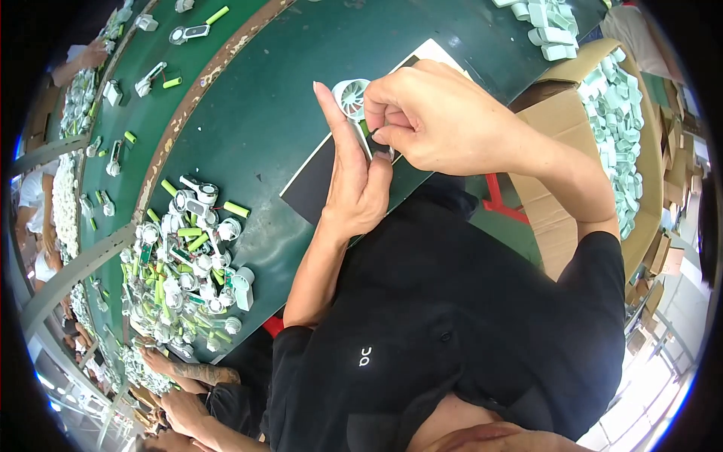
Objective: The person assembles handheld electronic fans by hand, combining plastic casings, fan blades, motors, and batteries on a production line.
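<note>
A pale mint handheld fan (352, 99) with a round, spoked head is over the table in front of me. My left hand (352, 177) grips its handle between the thumb and the straightened fingers. Inside the handle, a bit of a green cylindrical cell (364, 128) shows. My right hand (425, 113) is closed in a pinch right at the handle, beside the cell. A small dark bit shows at its fingertips, too small to name. Under both hands lies a dark pad (310, 184) with a pale border.
On the left, a heap of fan motor parts (188, 279) with green cells lies on the green table (263, 113). Past a worn rim, a belt (113, 135) carries more. Mint shells (553, 34) lie far right, near a full cardboard box (546, 158). A co-worker's hands (177, 392) are lower left.
</note>
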`<action>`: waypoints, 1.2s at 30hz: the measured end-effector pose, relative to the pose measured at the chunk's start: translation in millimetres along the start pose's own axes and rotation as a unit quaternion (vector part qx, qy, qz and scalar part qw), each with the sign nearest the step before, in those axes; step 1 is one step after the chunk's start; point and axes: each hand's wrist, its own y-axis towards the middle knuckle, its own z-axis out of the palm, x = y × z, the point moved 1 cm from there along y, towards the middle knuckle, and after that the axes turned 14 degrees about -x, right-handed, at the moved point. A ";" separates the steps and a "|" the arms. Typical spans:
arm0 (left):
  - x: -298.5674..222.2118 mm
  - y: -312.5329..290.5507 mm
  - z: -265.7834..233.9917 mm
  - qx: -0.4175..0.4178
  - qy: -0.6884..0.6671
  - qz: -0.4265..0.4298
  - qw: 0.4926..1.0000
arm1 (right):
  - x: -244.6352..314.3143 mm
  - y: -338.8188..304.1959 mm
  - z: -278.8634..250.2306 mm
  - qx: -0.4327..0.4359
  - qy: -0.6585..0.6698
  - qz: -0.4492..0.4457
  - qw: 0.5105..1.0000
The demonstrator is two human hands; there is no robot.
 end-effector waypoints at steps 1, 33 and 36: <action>-4.7 0.6 -0.6 -0.003 -0.014 -0.029 0.999 | -0.4 0.9 1.5 0.009 0.013 0.017 1.000; -3.0 4.5 -0.2 -0.094 -0.175 -0.152 0.968 | -14.4 -35.3 5.2 -0.342 -0.001 0.105 0.934; -16.1 8.7 0.4 -0.075 -0.185 -0.136 0.970 | -51.8 -45.0 7.1 -0.346 0.033 0.110 0.931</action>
